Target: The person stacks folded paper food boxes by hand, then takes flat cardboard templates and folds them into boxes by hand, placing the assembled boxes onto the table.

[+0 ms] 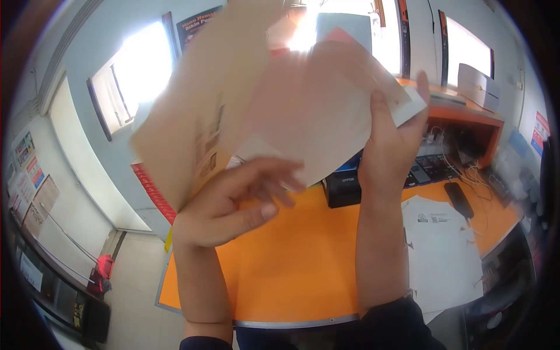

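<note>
My right hand (396, 134) is raised on the right, its thumb and fingers closed on the corner of a large pale sheet of card (315, 128). Bright window light shows through the card, and motion blurs it. My left hand (236, 201) is lower and further left, palm turned inward, its slightly blurred fingers spread apart near the card's lower edge. Behind that hand rises a tan card panel (198, 111) with dark print, also blurred. Whether the tan panel and the pale sheet are one piece, I cannot tell.
An orange table (291, 262) lies below my hands. On its right are flat white printed card (443, 251), a dark phone (459, 200) and cables. A black device (342, 189) stands behind, near an orange shelf (487, 119) with a white box (478, 87). Red-patterned material (153, 189) sits at left.
</note>
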Demonstrator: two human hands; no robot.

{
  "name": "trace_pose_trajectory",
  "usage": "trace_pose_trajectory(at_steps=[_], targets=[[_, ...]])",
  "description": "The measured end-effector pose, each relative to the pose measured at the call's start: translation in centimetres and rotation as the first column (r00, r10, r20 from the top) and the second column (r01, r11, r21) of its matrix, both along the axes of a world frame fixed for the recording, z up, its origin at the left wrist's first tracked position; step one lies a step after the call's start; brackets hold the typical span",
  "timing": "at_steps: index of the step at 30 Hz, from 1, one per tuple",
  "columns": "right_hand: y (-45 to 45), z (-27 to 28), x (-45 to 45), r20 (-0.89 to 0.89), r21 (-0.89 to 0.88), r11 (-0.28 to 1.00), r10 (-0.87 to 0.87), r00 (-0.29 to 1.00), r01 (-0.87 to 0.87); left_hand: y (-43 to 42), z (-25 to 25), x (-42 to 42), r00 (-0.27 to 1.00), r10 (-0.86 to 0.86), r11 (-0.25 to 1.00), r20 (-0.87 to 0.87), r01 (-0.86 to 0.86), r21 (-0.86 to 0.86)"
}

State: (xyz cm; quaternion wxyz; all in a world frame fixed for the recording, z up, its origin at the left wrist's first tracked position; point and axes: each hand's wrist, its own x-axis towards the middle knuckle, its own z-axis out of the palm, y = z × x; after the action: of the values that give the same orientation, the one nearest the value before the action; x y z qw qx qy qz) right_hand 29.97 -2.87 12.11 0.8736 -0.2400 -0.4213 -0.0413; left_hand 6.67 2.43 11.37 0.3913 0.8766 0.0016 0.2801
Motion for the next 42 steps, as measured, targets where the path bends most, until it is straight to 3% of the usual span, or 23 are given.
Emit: trace_pose_trajectory(at_steps=[1, 3, 6, 10, 13, 19, 22, 25, 29, 32, 33, 36, 39, 42], targets=[[-0.2, 0.0, -0.6, 0.025, 0.05, 0.999, 0.013, 1.0, -0.014, -0.1, -0.1, 0.4, 0.991, 0.029, 1.0, 0.133, -0.029, -0.003], [-0.7, -0.2, 0.1, 0.274, -0.008, 1.0, 0.013, 0.962, -0.011, -0.3, -0.1, 1.6, 0.913, 0.089, 0.996, 0.397, -0.094, -0.006], [-0.4, 0.2, -0.7, 0.519, 0.029, 0.999, 0.008, 0.854, -0.027, 0.5, 0.4, 1.2, 0.807, 0.246, 0.953, 0.537, -0.302, 0.017], [-0.4, 0.6, -2.4, 0.715, 0.111, 0.993, -0.11, 0.69, 0.044, 1.7, 0.0, 0.4, 0.649, 0.235, 0.972, 0.724, -0.172, -0.162], [-0.7, 0.4, -3.7, 0.772, 0.111, 0.992, -0.128, 0.623, 0.066, 1.5, -0.1, 0.4, 0.44, 0.356, 0.931, 0.824, -0.095, -0.351], [-1.9, 0.6, -4.7, 0.847, 0.081, 0.995, -0.103, 0.522, 0.065, 2.0, 0.0, -1.6, 0.42, 0.389, 0.919, 0.82, -0.115, -0.377], [-2.9, 0.7, -5.2, 0.889, 0.029, 0.999, -0.045, 0.456, 0.042, 2.1, 0.0, -3.1, 0.504, 0.316, 0.937, 0.804, -0.033, -0.348], [-4.1, 0.8, -6.1, 0.911, -0.009, 0.997, -0.025, 0.412, 0.081, 1.5, 0.4, -2.7, 0.457, 0.376, 0.909, 0.806, -0.013, -0.417], [-4.1, 0.9, -6.1, 0.906, 0.047, 0.984, -0.114, 0.407, 0.171, -0.7, 1.6, -1.6, 0.56, 0.18, 0.873, 0.809, 0.288, -0.393], [-3.3, 0.5, -6.1, 0.87, 0.072, 0.968, -0.178, 0.46, 0.239, -0.5, 1.2, 0.0, 0.616, 0.04, 0.929, 0.787, 0.267, -0.256], [-3.1, 0.4, -6.1, 0.874, 0.064, 0.97, -0.168, 0.457, 0.234, -1.1, 1.1, 0.8, 0.611, 0.147, 0.947, 0.778, 0.14, -0.289], [-3.0, 0.3, -6.0, 0.879, 0.011, 0.986, -0.088, 0.468, 0.166, -0.5, 0.9, 1.3, 0.591, 0.216, 0.943, 0.777, 0.078, -0.322], [-2.9, 0.7, -5.9, 0.86, -0.05, 0.999, 0.035, 0.51, 0.014, -0.5, 1.1, 0.9, 0.533, 0.281, 0.931, 0.798, 0.051, -0.362], [-1.7, 0.3, -5.8, 0.852, -0.001, 0.998, 0.032, 0.523, -0.059, -0.7, 1.3, 0.5, 0.511, 0.267, 0.928, 0.817, 0.091, -0.36]])
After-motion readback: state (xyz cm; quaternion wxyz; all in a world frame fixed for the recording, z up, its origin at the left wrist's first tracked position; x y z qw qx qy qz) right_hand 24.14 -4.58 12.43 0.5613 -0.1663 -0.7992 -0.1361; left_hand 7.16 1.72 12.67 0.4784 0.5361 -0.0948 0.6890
